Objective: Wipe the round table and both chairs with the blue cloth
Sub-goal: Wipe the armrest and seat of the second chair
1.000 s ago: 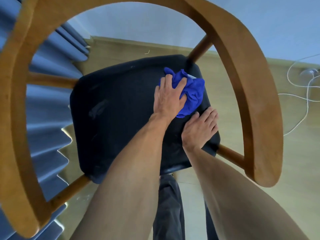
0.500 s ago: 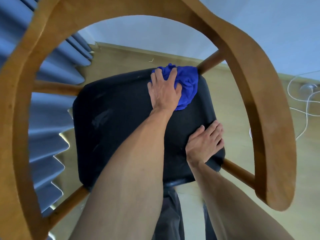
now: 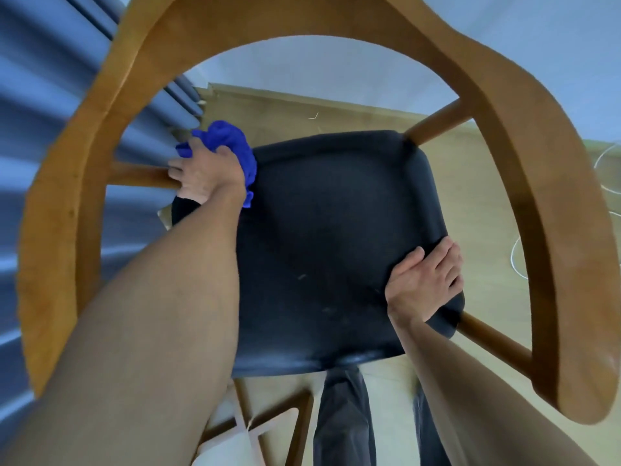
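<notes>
Left hand [image 3: 205, 174] is gripping the bunched blue cloth [image 3: 232, 142] at the chair seat [image 3: 336, 230] far-left corner; right hand [image 3: 425, 287] is lying flat, fingers straight, bracing seat edge; cloth looking soft, light, best held bunched.

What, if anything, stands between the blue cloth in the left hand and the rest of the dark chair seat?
Nothing visible does. The left hand grips the blue cloth at the far left corner of the seat, whose middle lies bare. The right hand rests only on the near right corner.
</notes>
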Demonstrator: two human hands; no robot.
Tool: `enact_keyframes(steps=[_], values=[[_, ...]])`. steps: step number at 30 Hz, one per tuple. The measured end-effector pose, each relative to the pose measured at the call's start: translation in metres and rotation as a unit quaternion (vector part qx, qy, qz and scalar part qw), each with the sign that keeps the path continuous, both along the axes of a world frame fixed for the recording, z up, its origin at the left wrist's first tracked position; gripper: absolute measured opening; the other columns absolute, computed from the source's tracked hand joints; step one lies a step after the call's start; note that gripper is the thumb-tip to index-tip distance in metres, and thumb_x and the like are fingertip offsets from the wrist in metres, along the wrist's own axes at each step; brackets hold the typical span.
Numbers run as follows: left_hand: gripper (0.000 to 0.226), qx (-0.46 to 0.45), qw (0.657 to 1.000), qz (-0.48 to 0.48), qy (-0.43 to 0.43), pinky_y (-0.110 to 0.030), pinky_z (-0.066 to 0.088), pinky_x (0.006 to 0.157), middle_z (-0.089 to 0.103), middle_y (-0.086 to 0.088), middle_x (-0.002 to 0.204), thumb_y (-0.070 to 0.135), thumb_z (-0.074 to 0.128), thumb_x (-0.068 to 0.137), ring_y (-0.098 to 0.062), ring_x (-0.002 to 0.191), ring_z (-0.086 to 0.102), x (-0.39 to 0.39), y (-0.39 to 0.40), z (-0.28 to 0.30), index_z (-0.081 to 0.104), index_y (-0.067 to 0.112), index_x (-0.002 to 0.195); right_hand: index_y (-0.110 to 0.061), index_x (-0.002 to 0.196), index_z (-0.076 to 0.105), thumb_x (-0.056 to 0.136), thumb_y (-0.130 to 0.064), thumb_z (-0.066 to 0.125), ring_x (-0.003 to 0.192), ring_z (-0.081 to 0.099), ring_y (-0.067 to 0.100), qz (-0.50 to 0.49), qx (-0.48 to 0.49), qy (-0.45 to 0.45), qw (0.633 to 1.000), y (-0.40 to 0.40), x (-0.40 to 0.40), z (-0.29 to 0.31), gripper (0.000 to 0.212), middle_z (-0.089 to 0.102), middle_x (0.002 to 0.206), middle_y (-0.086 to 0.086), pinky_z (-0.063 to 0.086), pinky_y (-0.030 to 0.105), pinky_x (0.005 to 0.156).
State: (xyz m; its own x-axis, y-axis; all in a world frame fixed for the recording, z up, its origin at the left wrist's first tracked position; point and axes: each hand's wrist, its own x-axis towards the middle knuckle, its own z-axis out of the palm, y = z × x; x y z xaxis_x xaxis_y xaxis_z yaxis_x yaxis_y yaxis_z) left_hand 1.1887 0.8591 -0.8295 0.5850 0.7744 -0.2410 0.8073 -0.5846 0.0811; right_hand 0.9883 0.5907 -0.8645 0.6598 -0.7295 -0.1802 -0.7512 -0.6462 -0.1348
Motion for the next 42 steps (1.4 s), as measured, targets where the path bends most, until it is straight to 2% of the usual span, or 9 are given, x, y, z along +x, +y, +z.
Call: enact_keyframes(steps=[3,6,12,19,25,29,34,37,42], values=[[0.048,-0.02,0.999,-0.033,-0.02,-0.046,0.044,0.089,0.045,-0.02,0.133,0.042,0.045,0.092,-0.035,0.122,0.043,0.009,-0.02,0.002,0.046,0.025,0.138,-0.01,0.15,0.028,0.102,-0.037,0.028,0.14,0.032,0.031,-0.001,-0.001,0.0,1.0,0.0,0.001,-0.001,0.055,0.036,0.153,0.012,0.028,0.049,0.11],[0.046,-0.045,0.991,-0.126,-0.018,-0.043,0.044,0.089,0.052,-0.018,0.127,0.04,0.044,0.092,-0.033,0.117,0.049,0.016,-0.052,0.006,0.05,0.025,0.135,-0.01,0.15,0.029,0.102,-0.037,0.028,0.14,0.033,0.031,0.001,-0.006,0.002,1.0,0.0,0.001,-0.001,0.056,0.037,0.153,0.012,0.028,0.049,0.11],[0.03,-0.079,0.942,-0.325,-0.009,-0.038,0.046,0.089,0.052,-0.009,0.121,0.031,0.05,0.089,-0.026,0.111,0.05,0.042,-0.123,0.005,0.06,0.024,0.117,-0.01,0.151,0.029,0.102,-0.038,0.028,0.14,0.033,0.03,0.0,-0.003,0.007,1.0,0.0,0.001,0.0,0.057,0.037,0.153,0.012,0.027,0.048,0.111],[0.034,-0.206,0.875,-0.432,-0.071,-0.035,0.047,0.086,0.061,-0.006,0.112,0.033,0.051,0.085,-0.026,0.104,0.055,0.041,-0.22,0.012,0.063,0.029,0.117,-0.01,0.15,0.03,0.1,-0.04,0.024,0.14,0.034,0.03,-0.003,0.001,0.005,1.0,0.0,0.002,0.001,0.059,0.037,0.153,0.012,0.027,0.048,0.112],[0.033,-0.203,0.877,-0.43,-0.07,-0.035,0.046,0.087,0.056,-0.004,0.114,0.027,0.051,0.09,-0.023,0.108,0.052,0.046,-0.217,0.003,0.06,0.032,0.122,-0.011,0.151,0.028,0.1,-0.04,0.023,0.141,0.032,0.029,0.002,-0.005,0.011,1.0,-0.001,0.003,-0.003,0.059,0.036,0.154,0.011,0.026,0.047,0.112],[0.037,-0.221,0.905,-0.351,-0.093,-0.036,0.044,0.092,0.05,-0.004,0.122,0.025,0.05,0.093,-0.021,0.114,0.048,0.041,-0.2,0.007,0.057,0.034,0.128,-0.012,0.151,0.027,0.099,-0.041,0.023,0.142,0.031,0.029,-0.002,-0.001,0.016,1.0,-0.002,0.002,-0.002,0.059,0.033,0.155,0.011,0.024,0.047,0.112],[0.038,-0.198,0.941,-0.244,-0.123,-0.036,0.047,0.087,0.047,-0.004,0.116,0.024,0.048,0.089,-0.022,0.107,0.049,0.025,-0.138,-0.001,0.056,0.033,0.125,-0.01,0.151,0.027,0.101,-0.038,0.025,0.142,0.03,0.03,-0.002,-0.007,-0.002,1.0,0.003,0.002,-0.003,0.058,0.034,0.156,0.013,0.023,0.047,0.113],[0.049,-0.16,0.957,-0.191,-0.149,-0.038,0.048,0.09,0.046,-0.009,0.12,0.027,0.051,0.089,-0.027,0.11,0.049,-0.002,-0.084,-0.008,0.05,0.033,0.138,-0.009,0.152,0.028,0.102,-0.037,0.026,0.142,0.031,0.031,0.001,-0.009,-0.005,1.0,0.003,0.001,-0.002,0.057,0.033,0.156,0.014,0.024,0.047,0.112],[0.052,-0.061,0.978,-0.141,-0.138,-0.04,0.048,0.086,0.043,-0.016,0.132,0.028,0.05,0.09,-0.033,0.119,0.042,-0.057,-0.02,-0.006,0.047,0.028,0.143,-0.007,0.151,0.027,0.102,-0.037,0.026,0.141,0.032,0.032,0.012,-0.002,-0.005,1.0,0.003,0.0,0.003,0.058,0.034,0.155,0.016,0.024,0.047,0.111]])
